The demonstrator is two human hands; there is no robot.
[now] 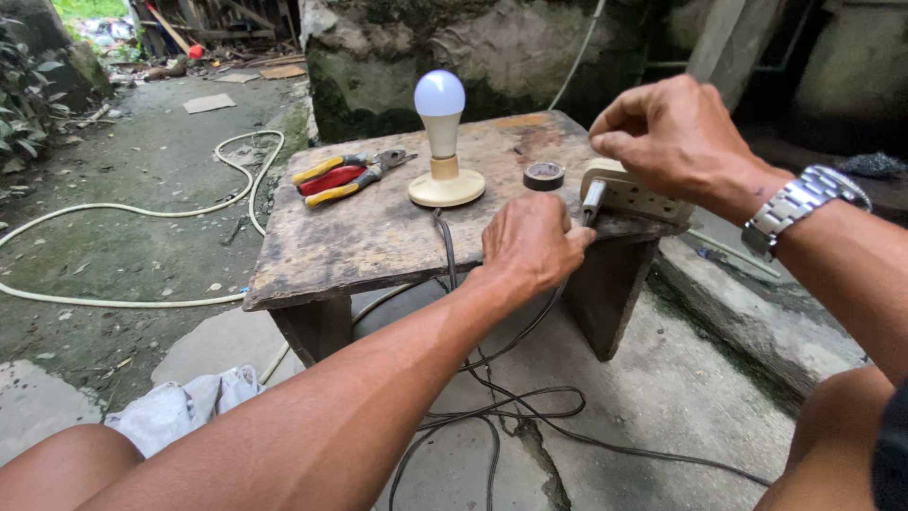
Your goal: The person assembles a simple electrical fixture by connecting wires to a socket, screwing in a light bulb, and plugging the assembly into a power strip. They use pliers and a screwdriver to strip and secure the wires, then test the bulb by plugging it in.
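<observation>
My left hand (532,242) is closed around a grey plug (593,198) at the near edge of a worn wooden stool (359,237), holding it against a cream power strip (632,192). My right hand (670,135), with a metal wristwatch (802,201), hovers over the strip with fingers curled, and I cannot see anything in it. A lit white bulb (440,95) stands upright in a cream round lamp base (445,185) at the stool's middle. Its dark cord (445,248) runs off the front edge.
Two pliers with red and yellow handles (339,177) lie at the stool's back left. A roll of black tape (544,175) sits beside the strip. Black cables (511,407) loop on the concrete below. A pale hose (142,213) curls on the ground at left. A white cloth (180,412) lies near my knee.
</observation>
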